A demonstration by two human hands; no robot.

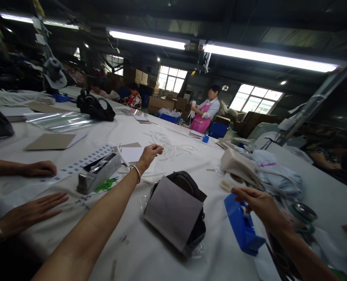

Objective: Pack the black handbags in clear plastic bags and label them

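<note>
My left hand (150, 157), with a white bracelet on its wrist, is stretched forward over the table beyond the bag. Its fingertips are pinched together; whatever they hold is too small to make out. My right hand (259, 205) is at the upper end of a blue tape dispenser (243, 230), its fingers closed, and what lies between them cannot be made out. Between my arms a black handbag (201, 230) with a curved handle lies in clear plastic, with a grey sheet of card (173, 210) on top. Loose white strips (173, 146) lie past my left hand.
Another person's hands (34, 210) rest on the table at left, near a grey tape dispenser (100, 171) and a strip of labels (85, 160). A beige bag (239, 166) and a green-lidded jar (303, 214) stand at right. A person in a pink apron (202, 117) stands across the table.
</note>
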